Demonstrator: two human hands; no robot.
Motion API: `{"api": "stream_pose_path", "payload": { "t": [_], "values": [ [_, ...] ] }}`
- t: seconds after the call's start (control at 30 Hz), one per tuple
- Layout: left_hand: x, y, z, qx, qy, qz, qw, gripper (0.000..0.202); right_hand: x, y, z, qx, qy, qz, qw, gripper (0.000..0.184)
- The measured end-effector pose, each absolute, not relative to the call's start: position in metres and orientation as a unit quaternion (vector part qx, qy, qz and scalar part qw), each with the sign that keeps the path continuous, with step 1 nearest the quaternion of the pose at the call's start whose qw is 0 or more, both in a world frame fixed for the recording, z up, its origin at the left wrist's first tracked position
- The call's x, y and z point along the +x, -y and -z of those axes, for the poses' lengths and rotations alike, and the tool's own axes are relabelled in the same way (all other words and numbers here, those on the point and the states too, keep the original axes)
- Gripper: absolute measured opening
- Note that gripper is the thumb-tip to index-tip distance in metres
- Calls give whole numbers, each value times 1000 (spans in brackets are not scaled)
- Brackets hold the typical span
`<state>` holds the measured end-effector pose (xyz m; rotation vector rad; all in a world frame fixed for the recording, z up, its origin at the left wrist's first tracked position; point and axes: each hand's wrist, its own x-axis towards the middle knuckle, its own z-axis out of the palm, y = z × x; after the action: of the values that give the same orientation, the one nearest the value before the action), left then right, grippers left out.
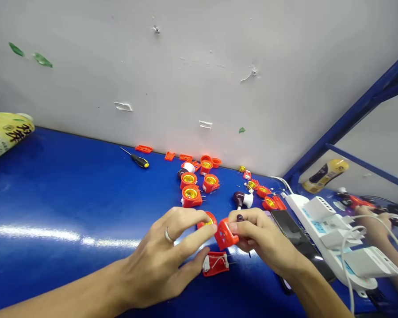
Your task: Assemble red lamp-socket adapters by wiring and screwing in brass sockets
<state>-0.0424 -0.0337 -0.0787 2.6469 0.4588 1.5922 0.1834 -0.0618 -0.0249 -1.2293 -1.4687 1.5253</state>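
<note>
Left hand (159, 258) and right hand (263, 238) both grip a red plastic lampholder housing (225, 235); an orange socket (205, 220) sits just behind.

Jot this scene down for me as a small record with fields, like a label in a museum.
Right hand: gripping an orange plastic block
Left hand: fingertips at the block's edge
Beside the hands: orange lamp holder; orange base with white wire
Further off: more orange lamp holders; screwdriver; black phone; white power strip
Surface: blue tabletop
</note>
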Motion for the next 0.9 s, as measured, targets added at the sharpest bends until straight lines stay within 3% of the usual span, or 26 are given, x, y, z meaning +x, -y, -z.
{"api": "stream_pose_path", "payload": {
  "t": [0.23,0.43,0.6,0.77,0.9],
  "values": [
    [-46,32,70,843,-101,-506,-153,32,172,65,21,-466,504,-659,308,27],
    [-47,30,64,855,-44,-476,-200,24,164,65,21,-466,499,-683,262,45],
    [-48,29,62,875,-48,-467,-117,29,167,63,28,-464,493,-687,265,47],
    [-47,32,57,872,-64,-472,112,56,170,62,31,-448,488,-697,274,31],
    [-44,31,60,843,-113,-458,257,45,170,63,30,-445,485,-703,269,29]
  ]
}}
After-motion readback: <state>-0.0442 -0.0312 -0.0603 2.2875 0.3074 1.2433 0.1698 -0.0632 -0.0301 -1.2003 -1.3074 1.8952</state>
